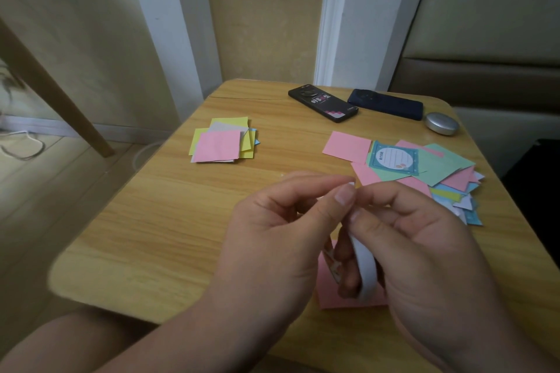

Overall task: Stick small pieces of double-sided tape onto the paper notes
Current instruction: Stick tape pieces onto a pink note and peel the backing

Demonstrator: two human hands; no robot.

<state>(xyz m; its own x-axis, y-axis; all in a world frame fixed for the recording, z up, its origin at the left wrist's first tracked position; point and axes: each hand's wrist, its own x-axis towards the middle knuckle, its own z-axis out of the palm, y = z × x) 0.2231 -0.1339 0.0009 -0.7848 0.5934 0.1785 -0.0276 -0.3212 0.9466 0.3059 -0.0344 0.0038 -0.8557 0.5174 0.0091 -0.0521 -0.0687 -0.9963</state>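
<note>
One tape roll: left hand pinches its free end, right hand grips ring. Two note piles: stacked pile 10 o'clock, loose pile 2 o'clock. Two phones, black phone and blue phone, 12 o'clock.

Wood table w/ beige walls, white door frame, pale floor

Dimmish warm indoor light, wide-angle bend at edges.
A bright patch is seen on the floor at far left; faint glare is caught on the silver case. Soft shadows are cast on the table, whose near left corner is smeared. The left hand and right hand are rendered slightly soft.
</note>
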